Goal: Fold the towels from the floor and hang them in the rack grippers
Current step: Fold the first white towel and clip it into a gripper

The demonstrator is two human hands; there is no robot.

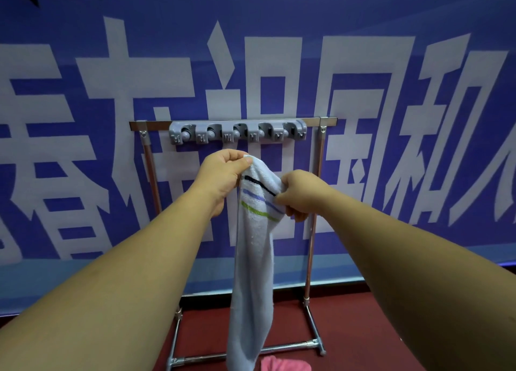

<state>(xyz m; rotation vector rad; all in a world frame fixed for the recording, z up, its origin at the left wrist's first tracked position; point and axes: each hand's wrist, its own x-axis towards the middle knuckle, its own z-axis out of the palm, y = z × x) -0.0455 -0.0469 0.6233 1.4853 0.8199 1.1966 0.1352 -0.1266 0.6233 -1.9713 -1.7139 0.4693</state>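
Head view: a pale blue striped towel (252,273) is held up in front of the rack (312,245), just below the grey rack grippers (237,132) and apart from them. Its top corner is pinched by the curled fingers of the left hand (223,175). Its striped edge is gripped by the right hand (303,194). 1 pink towel (284,365) lies on the red floor (363,328).

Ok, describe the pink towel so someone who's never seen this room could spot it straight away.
Find the metal rack standing before the big blue banner with white characters. At its foot, on the dark red floor, just right of the hanging pale blue striped towel, lies the pink towel. It is the only pink thing, and no hand holds it.
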